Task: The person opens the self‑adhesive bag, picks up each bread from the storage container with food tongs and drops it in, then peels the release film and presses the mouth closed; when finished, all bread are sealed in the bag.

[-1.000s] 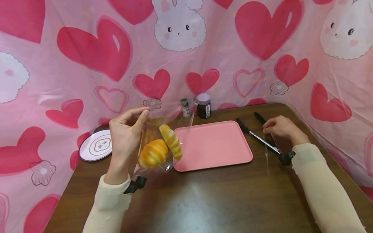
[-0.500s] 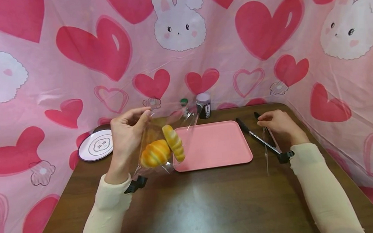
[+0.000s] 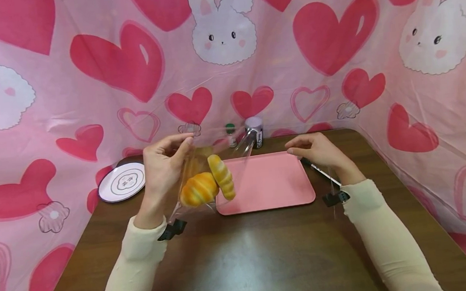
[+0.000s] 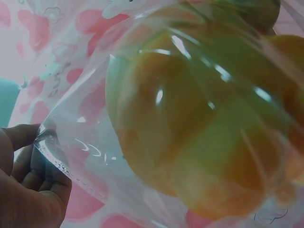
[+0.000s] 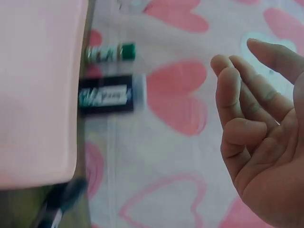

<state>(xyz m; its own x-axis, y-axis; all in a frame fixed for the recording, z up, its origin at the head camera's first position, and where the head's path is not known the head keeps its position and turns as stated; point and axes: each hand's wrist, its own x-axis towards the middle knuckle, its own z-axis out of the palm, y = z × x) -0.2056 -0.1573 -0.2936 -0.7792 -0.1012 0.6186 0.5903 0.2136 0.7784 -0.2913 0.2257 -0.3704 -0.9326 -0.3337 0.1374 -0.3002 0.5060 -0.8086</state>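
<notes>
My left hand (image 3: 162, 174) pinches the top edge of a clear plastic bag (image 3: 193, 163) between thumb and fingers, holding it up left of centre. Inside the bag show two golden bread rolls, a plump ridged roll (image 3: 199, 190) and a longer, paler roll (image 3: 222, 178) leaning beside it. In the left wrist view the plump roll (image 4: 190, 118) fills most of the picture behind the shiny film. My right hand (image 3: 318, 152) is in the air by the right end of the pink tray (image 3: 267, 182), fingers relaxed, thumb apart, with nothing in it.
Metal tongs (image 3: 322, 172) with black handles lie right of the tray, partly hidden by my right hand. A dark jar (image 3: 257, 136) with a pale lid and a green-capped bottle (image 3: 231, 135) stand behind. A white plate (image 3: 121, 182) sits at the table's left edge.
My right hand has moved left from over the tongs to the tray's right edge. The left hand has shifted slightly right with the bag and rolls.
</notes>
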